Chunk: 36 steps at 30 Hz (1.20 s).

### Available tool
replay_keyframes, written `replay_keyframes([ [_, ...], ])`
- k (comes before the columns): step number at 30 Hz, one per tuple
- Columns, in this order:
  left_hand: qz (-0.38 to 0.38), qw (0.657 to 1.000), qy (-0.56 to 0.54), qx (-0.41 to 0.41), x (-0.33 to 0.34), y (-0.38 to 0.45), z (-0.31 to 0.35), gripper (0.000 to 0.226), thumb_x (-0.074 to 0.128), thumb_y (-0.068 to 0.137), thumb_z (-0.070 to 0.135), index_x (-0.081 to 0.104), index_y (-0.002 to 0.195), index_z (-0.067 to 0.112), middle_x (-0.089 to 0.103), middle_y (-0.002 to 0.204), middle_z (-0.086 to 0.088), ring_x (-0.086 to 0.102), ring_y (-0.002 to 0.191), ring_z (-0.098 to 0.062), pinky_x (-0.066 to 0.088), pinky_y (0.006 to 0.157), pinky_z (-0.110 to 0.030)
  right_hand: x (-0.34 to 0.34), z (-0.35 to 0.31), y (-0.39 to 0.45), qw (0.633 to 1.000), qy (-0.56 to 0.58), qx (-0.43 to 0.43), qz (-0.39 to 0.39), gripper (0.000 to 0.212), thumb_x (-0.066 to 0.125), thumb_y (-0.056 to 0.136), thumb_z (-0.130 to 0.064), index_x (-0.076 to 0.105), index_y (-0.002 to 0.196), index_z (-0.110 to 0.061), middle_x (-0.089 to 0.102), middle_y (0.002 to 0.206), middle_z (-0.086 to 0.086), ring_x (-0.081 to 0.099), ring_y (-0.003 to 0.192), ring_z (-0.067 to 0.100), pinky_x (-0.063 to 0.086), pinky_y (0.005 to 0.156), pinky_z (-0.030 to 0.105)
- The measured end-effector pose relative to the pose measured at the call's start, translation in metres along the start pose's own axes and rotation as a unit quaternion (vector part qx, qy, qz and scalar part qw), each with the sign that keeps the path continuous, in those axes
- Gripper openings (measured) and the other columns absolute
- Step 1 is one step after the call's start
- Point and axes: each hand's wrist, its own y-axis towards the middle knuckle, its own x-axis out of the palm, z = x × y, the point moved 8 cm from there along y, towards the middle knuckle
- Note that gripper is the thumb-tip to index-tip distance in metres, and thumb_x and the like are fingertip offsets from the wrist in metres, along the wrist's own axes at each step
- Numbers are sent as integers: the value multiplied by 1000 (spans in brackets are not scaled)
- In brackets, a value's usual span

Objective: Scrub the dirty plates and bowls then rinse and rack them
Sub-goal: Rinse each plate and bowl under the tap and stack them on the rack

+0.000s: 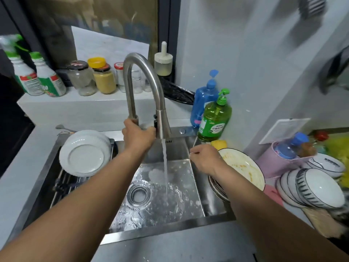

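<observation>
Water runs from the steel faucet (151, 87) into the sink (196, 186). My left hand (137, 134) grips the faucet at its base, where the handle sits. My right hand (204, 159) hovers over the sink's right ledge, fingers curled; whether it holds anything I cannot tell. Just right of it a dirty plate (243, 167) with yellow food smears tops a stack of plates on the ledge. Clean white plates (85, 154) stand in the rack (62, 184) at the sink's left. Patterned bowls (311, 188) lie stacked on the counter at far right.
A yellow sponge (219, 144) sits behind the dirty plate, beside a green soap bottle (215, 118) and a blue bottle (204, 99). Jars (94, 78) and spray bottles (37, 78) line the back shelf. A pink tub (279, 159) holding a bottle stands right.
</observation>
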Motion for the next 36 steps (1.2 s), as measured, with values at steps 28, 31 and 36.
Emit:
replay_keyframes([
  [28, -330, 867, 351, 129, 219, -109, 6, 36, 40, 103, 31, 59, 121, 6, 65, 127, -18, 62, 113, -35, 46, 87, -36, -90, 97, 27, 995, 3, 67, 77, 23, 60, 91, -17, 76, 99, -4, 72, 109, 17, 68, 97, 31, 56, 83, 36],
  [31, -324, 895, 281, 126, 213, -106, 16, 30, 44, 102, 27, 59, 111, 3, 66, 119, -22, 64, 104, -38, 47, 79, -34, -98, 92, 27, 994, 15, 65, 91, 23, 60, 92, -19, 77, 101, -7, 74, 109, 12, 68, 99, 30, 55, 84, 33],
  [36, -320, 947, 29, 31, 180, -102, 3, 18, 48, 101, 12, 45, 84, 8, 65, 68, -15, 68, 53, -28, 57, 51, -37, -104, 65, 26, 994, 32, 27, 105, 24, 60, 94, -19, 75, 106, -5, 72, 115, 13, 65, 110, 33, 53, 90, 35],
])
